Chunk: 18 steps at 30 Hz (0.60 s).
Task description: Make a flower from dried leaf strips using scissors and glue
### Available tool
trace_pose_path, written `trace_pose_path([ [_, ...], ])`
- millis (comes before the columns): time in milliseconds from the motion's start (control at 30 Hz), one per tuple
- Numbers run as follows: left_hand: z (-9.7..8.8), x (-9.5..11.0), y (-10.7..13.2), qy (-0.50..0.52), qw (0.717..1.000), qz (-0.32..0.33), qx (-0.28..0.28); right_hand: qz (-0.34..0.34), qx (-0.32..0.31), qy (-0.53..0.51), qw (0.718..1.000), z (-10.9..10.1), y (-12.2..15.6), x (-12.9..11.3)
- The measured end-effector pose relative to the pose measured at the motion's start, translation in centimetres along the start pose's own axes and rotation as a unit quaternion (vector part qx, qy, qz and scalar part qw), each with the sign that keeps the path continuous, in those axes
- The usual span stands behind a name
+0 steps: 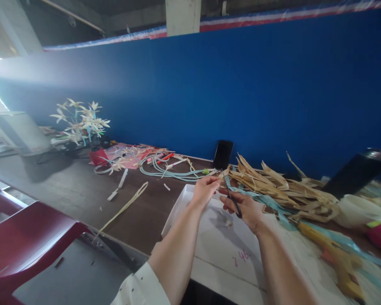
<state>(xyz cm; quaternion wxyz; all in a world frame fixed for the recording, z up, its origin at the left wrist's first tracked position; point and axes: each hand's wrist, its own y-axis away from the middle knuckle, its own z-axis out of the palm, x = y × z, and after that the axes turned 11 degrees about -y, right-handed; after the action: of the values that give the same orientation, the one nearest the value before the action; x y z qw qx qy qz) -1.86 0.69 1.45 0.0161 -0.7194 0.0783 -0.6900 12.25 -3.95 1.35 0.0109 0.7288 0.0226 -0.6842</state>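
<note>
My right hand (243,209) is closed around a pair of scissors (228,192) with dark handles, the blades pointing up and away from me. Beside it, my left hand (205,191) pinches a small pale piece (221,174) that looks like dried husk, close to the scissor blades. The fingertips partly hide this piece. Both hands are above a shallow white box lid (209,241) with pink handwriting on it. A small pale scrap (226,220) lies in the lid.
Dried husks (273,182) are heaped at right, near a white cup (360,209) and yellow glue gun (333,256). A phone (223,154) leans against the blue partition (257,93). Pale blue cords (155,171) and husk flowers (82,120) are left. A red chair (34,237) adjoins the table.
</note>
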Motion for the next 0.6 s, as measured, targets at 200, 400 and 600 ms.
trace_pose_path([
  [200,0.0,-0.28,-0.18,-0.022,1.0,0.007,0.001,0.004,-0.001,0.027,1.0,0.05,-0.02,-0.09],
  [400,0.02,-0.53,-0.23,-0.02,1.0,0.013,0.003,0.005,-0.005,0.031,0.999,-0.13,-0.1,0.24],
  [600,0.01,-0.76,-0.37,-0.032,0.999,0.016,0.001,0.002,-0.013,0.039,0.999,-0.39,-0.16,0.38],
])
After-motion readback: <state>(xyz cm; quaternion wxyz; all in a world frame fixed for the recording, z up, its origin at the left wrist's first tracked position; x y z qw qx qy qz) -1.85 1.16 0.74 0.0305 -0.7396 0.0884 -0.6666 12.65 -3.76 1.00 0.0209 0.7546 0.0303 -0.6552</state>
